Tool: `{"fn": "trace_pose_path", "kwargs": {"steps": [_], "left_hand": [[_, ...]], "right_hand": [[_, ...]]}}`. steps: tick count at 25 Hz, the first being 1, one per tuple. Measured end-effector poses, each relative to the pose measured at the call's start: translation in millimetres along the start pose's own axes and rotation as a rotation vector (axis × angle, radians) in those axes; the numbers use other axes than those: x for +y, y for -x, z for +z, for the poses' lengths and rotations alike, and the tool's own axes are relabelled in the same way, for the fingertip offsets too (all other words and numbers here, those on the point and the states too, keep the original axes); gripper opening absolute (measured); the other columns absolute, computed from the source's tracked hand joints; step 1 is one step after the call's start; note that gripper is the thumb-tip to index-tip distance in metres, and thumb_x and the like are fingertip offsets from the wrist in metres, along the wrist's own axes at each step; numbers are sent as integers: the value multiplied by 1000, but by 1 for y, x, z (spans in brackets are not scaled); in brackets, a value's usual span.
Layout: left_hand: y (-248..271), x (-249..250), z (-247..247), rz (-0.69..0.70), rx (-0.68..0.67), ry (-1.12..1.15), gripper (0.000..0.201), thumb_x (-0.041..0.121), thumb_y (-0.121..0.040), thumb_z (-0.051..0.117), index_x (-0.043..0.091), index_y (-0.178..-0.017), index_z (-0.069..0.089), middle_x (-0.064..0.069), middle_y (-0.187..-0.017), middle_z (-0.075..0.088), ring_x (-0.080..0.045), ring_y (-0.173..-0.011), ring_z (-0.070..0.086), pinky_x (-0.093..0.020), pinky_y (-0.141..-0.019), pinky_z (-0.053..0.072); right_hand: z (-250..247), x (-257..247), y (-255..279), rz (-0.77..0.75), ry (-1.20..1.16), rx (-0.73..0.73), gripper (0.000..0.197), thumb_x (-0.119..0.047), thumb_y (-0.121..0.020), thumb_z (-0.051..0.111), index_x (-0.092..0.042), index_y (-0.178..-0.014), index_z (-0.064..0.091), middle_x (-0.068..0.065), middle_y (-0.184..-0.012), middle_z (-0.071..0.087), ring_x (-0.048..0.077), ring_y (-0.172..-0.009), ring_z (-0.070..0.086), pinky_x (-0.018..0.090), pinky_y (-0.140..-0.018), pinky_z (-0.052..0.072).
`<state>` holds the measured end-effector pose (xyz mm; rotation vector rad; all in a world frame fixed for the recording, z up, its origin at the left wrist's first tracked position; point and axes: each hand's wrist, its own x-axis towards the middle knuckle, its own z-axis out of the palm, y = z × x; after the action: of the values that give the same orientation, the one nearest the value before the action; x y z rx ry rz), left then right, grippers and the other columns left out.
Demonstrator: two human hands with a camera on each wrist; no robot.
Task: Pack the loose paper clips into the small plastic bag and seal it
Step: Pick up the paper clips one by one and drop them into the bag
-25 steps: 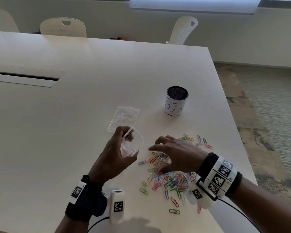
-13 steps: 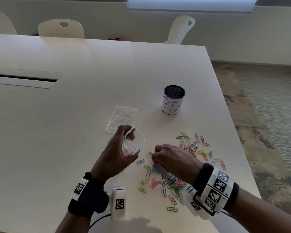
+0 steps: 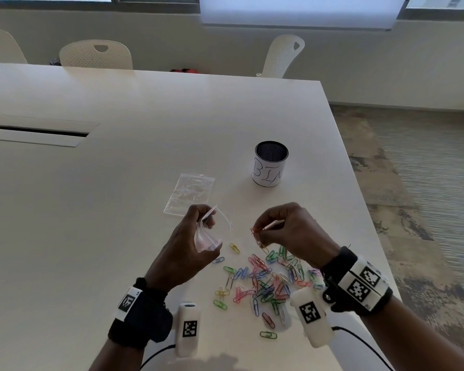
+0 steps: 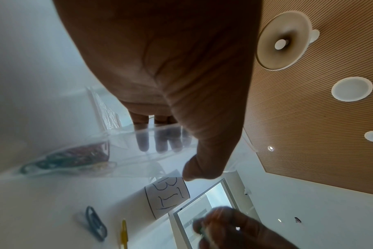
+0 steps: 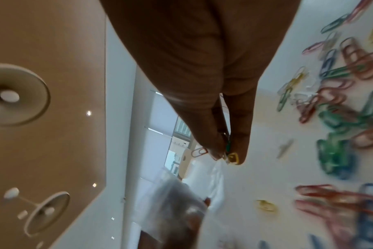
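Clips (image 3: 258, 232) have been lifted off the table (image 3: 118, 210) since a moment ago: the right hand (image 3: 287, 231), which was down on the pile (image 3: 265, 285), is now raised above it with a few clips pinched between thumb and fingertips. To the left of the pile, the small plastic bag (image 3: 209, 236) is held by the left hand (image 3: 188, 245) with its mouth open; a few clips are already seen inside. A spare bag (image 3: 190, 192) lies flat beyond. Most clips are not yet packed, so sealing is judged far off. The bin cup (image 3: 270, 167) stands farther away; its contents cannot be told.
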<state>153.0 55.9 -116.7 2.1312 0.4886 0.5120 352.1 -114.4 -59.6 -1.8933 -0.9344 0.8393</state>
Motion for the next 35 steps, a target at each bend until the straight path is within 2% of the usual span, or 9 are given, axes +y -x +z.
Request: {"fn": "trace_pose_path", "kwargs": {"steps": [7, 11, 16, 20, 26, 28, 31, 33, 35], "left_hand": [[-2, 5, 5, 9, 14, -23, 55, 11, -84, 85, 25, -122, 46, 5, -107, 59, -19, -100, 63, -16, -82, 51], [0, 9, 6, -36, 13, -20, 62, 12, -84, 83, 28, -130, 44, 4, -112, 66, -15, -101, 67, -13, -80, 52], [2, 9, 7, -57, 32, -3, 59, 10, -85, 80, 28, -130, 45, 7, -109, 68, -12, -95, 66, -14, -75, 50], [2, 8, 8, -48, 35, -23, 57, 11, -86, 81, 27, -126, 45, 4, -109, 66, -16, -99, 66, -13, -79, 51], [5, 1, -1, 1, 79, 7, 50, 26, -85, 78, 24, -124, 47, 7, -107, 58, -14, -107, 62, -10, -93, 48], [7, -1, -5, 13, 97, 27, 51, 37, -82, 73, 24, -126, 48, 10, -106, 58, -13, -106, 62, -15, -98, 49], [9, -3, -8, -1, 104, 29, 52, 39, -82, 72, 27, -126, 48, 10, -106, 58, -16, -108, 63, -28, -101, 53], [9, -5, -8, 0, 105, 39, 51, 36, -82, 73, 26, -125, 48, 7, -107, 58, -19, -108, 64, -34, -101, 54], [9, -5, -8, 8, 105, 38, 50, 33, -82, 75, 25, -123, 48, 4, -107, 58, -20, -106, 63, -35, -100, 55]], "right_hand": [[18, -61, -2, -170, -160, 73, 10, -1, -81, 83, -7, -87, 78, 12, -76, 79, 27, -71, 78, 37, -64, 60], [43, -65, -11, -315, 126, 100, 10, -1, -81, 82, -9, -84, 79, 1, -78, 79, 11, -69, 77, 30, -66, 65], [50, -65, -12, -373, 302, 62, 10, -6, -83, 82, -13, -89, 82, 3, -91, 80, 10, -79, 76, 26, -73, 62], [46, -69, -9, -414, 349, 21, 11, -4, -85, 80, -12, -91, 83, 1, -92, 80, -1, -70, 69, 7, -67, 54], [23, -43, -14, -411, 310, 234, 11, -4, -90, 74, -11, -95, 81, 2, -87, 79, 8, -74, 73, 24, -73, 62], [25, -25, -16, -350, 399, 62, 12, -13, -93, 73, -12, -104, 78, 3, -99, 78, 10, -84, 73, 31, -81, 63], [43, -4, -13, -281, 603, -322, 58, -49, -85, 78, -18, -132, 64, 1, -137, 61, 14, -119, 59, 34, -103, 53], [57, 5, -11, -300, 747, -399, 88, -67, -72, 79, -23, -144, 53, -1, -147, 49, 17, -129, 47, 37, -111, 44], [68, 12, -9, -379, 839, -398, 93, -70, -68, 80, -26, -145, 50, 0, -145, 47, 19, -129, 43, 37, -110, 40]]}}
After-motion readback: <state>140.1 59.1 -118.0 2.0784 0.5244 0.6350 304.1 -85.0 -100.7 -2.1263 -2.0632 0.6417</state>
